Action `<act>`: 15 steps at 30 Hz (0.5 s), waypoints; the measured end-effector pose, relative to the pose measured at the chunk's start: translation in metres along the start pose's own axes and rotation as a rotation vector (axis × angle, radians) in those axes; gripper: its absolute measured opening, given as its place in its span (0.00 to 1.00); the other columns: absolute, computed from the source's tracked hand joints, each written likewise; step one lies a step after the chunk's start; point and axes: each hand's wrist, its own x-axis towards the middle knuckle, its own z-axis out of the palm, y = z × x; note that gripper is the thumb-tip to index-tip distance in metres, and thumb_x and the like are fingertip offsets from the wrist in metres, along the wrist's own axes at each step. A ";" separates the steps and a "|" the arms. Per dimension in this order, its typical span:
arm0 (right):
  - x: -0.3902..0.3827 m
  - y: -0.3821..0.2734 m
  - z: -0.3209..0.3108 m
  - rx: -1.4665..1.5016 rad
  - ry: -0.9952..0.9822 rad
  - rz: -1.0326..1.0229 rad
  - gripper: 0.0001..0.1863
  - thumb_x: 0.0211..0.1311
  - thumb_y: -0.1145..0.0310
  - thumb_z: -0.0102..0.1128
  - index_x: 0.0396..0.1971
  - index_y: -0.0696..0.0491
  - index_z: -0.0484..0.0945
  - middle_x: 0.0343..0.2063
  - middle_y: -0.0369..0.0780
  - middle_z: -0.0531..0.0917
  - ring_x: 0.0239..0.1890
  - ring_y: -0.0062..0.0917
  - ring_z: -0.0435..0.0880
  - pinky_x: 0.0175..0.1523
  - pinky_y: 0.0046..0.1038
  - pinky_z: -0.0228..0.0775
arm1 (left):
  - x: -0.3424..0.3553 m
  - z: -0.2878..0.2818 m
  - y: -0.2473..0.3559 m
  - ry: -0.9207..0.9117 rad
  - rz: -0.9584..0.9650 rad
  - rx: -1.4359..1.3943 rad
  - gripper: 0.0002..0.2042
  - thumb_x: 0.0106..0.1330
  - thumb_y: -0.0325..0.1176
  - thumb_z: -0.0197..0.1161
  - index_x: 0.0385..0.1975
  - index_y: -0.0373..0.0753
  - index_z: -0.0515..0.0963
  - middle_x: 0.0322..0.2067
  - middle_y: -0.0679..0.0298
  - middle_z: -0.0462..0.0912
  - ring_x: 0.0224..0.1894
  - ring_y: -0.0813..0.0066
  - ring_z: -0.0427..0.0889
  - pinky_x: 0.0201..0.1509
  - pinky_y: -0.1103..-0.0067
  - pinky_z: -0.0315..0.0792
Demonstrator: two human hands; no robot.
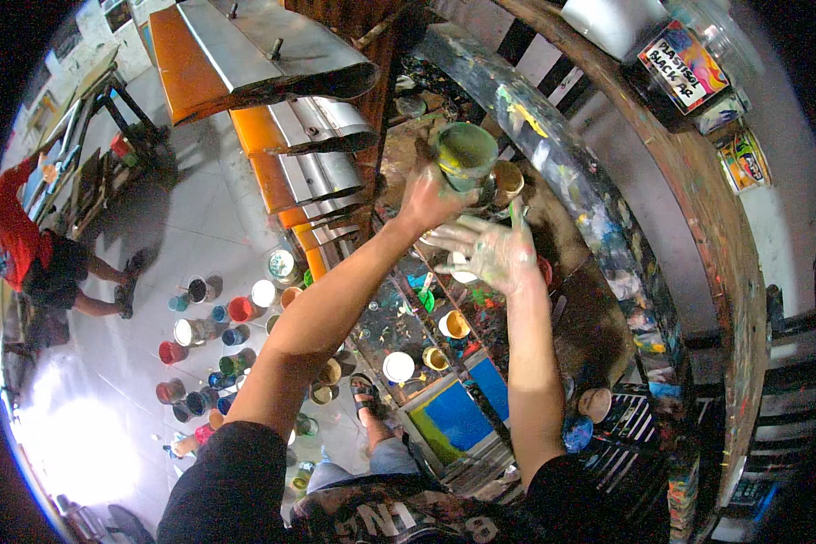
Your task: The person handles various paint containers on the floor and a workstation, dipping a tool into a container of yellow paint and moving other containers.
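Our left grip [431, 195] is closed round the green cup [468, 150], up over the messy desk [385, 313], while our right grip [499, 254] is spread wide close by, with nothing in it that we can see. We think the cup is light and a bit bendy, so a hard squeeze could push its side in. The smears on both may make it slippery, so we should hold it snug below the rim.
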 end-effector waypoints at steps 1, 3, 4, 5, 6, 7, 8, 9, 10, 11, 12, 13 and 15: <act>-0.005 0.009 0.001 -0.001 0.007 -0.017 0.54 0.52 0.26 0.30 0.63 0.61 0.48 0.60 0.62 0.55 0.62 0.55 0.58 0.59 0.65 0.44 | 0.004 0.000 -0.006 -0.011 0.046 0.055 0.27 0.45 0.43 0.71 0.43 0.35 0.76 0.36 0.53 0.82 0.40 0.60 0.81 0.46 0.69 0.74; -0.024 0.026 0.000 -0.018 0.038 -0.054 0.52 0.53 0.27 0.31 0.64 0.58 0.48 0.61 0.62 0.55 0.63 0.55 0.56 0.59 0.65 0.45 | 0.011 0.014 -0.019 -0.018 0.046 0.105 0.35 0.44 0.45 0.71 0.51 0.32 0.67 0.39 0.48 0.79 0.43 0.56 0.79 0.49 0.69 0.72; -0.030 0.038 -0.016 0.076 0.030 -0.078 0.50 0.54 0.28 0.33 0.64 0.55 0.48 0.61 0.62 0.55 0.63 0.56 0.56 0.59 0.66 0.46 | 0.016 0.023 -0.024 -0.015 0.000 0.114 0.40 0.43 0.46 0.71 0.55 0.31 0.61 0.42 0.45 0.77 0.46 0.54 0.77 0.52 0.68 0.70; -0.039 0.049 -0.018 0.126 0.053 -0.085 0.49 0.55 0.29 0.34 0.64 0.55 0.49 0.60 0.62 0.55 0.62 0.57 0.57 0.58 0.65 0.48 | 0.018 0.034 -0.029 -0.017 -0.051 0.120 0.46 0.43 0.47 0.71 0.59 0.30 0.55 0.44 0.42 0.75 0.49 0.52 0.75 0.55 0.68 0.68; -0.045 0.061 -0.027 0.168 0.068 -0.074 0.48 0.56 0.30 0.34 0.64 0.55 0.49 0.60 0.62 0.55 0.62 0.57 0.56 0.58 0.65 0.48 | 0.020 0.040 -0.029 -0.024 -0.104 0.134 0.51 0.42 0.48 0.71 0.62 0.28 0.48 0.47 0.39 0.72 0.51 0.49 0.73 0.58 0.67 0.66; -0.049 0.072 -0.035 0.210 0.082 -0.061 0.47 0.56 0.30 0.33 0.64 0.54 0.50 0.60 0.62 0.55 0.62 0.57 0.56 0.58 0.65 0.49 | 0.021 0.043 -0.031 0.049 -0.016 0.107 0.51 0.42 0.48 0.71 0.62 0.29 0.49 0.47 0.39 0.72 0.52 0.49 0.72 0.58 0.67 0.65; -0.055 0.083 -0.036 0.224 0.108 -0.059 0.44 0.58 0.32 0.31 0.63 0.54 0.52 0.60 0.62 0.56 0.62 0.56 0.56 0.58 0.64 0.51 | 0.019 0.043 -0.030 0.126 0.070 0.068 0.50 0.43 0.49 0.70 0.62 0.30 0.50 0.48 0.40 0.71 0.52 0.49 0.72 0.59 0.67 0.64; -0.060 0.094 -0.041 0.279 0.133 -0.022 0.42 0.60 0.33 0.29 0.62 0.54 0.54 0.59 0.62 0.58 0.62 0.56 0.57 0.58 0.63 0.51 | 0.018 0.038 -0.029 0.209 0.160 0.034 0.49 0.43 0.50 0.70 0.62 0.30 0.51 0.49 0.40 0.71 0.52 0.49 0.71 0.60 0.66 0.63; -0.064 0.104 -0.041 0.279 0.143 -0.012 0.41 0.61 0.34 0.29 0.61 0.53 0.55 0.59 0.61 0.58 0.62 0.55 0.58 0.58 0.63 0.51 | 0.022 0.033 -0.042 0.271 0.376 0.446 0.50 0.43 0.51 0.71 0.62 0.31 0.51 0.52 0.41 0.69 0.54 0.48 0.69 0.60 0.64 0.62; -0.068 0.116 -0.042 0.287 0.158 0.004 0.40 0.61 0.34 0.29 0.61 0.53 0.56 0.59 0.61 0.59 0.62 0.55 0.58 0.59 0.62 0.51 | 0.017 0.025 -0.035 0.177 0.290 0.343 0.50 0.42 0.50 0.71 0.62 0.31 0.51 0.54 0.41 0.66 0.56 0.48 0.67 0.61 0.64 0.60; -0.073 0.129 -0.047 0.280 0.215 0.003 0.40 0.61 0.35 0.30 0.61 0.52 0.57 0.59 0.61 0.60 0.62 0.55 0.58 0.60 0.61 0.51 | 0.012 0.016 -0.016 0.087 0.200 0.237 0.50 0.41 0.49 0.71 0.62 0.31 0.51 0.55 0.42 0.64 0.58 0.48 0.64 0.63 0.64 0.58; -0.075 0.147 -0.053 0.308 0.202 0.018 0.39 0.62 0.36 0.31 0.61 0.53 0.57 0.57 0.60 0.62 0.60 0.54 0.61 0.59 0.60 0.54 | 0.000 -0.003 0.001 0.011 0.082 0.158 0.50 0.41 0.48 0.72 0.62 0.31 0.50 0.57 0.42 0.61 0.60 0.48 0.62 0.64 0.63 0.56; -0.076 0.183 -0.057 0.222 0.314 0.067 0.38 0.63 0.37 0.31 0.62 0.54 0.56 0.56 0.58 0.66 0.58 0.51 0.65 0.58 0.59 0.57 | -0.036 -0.027 0.015 -0.084 -0.185 -0.023 0.51 0.40 0.46 0.72 0.62 0.31 0.50 0.60 0.42 0.56 0.63 0.48 0.56 0.67 0.63 0.52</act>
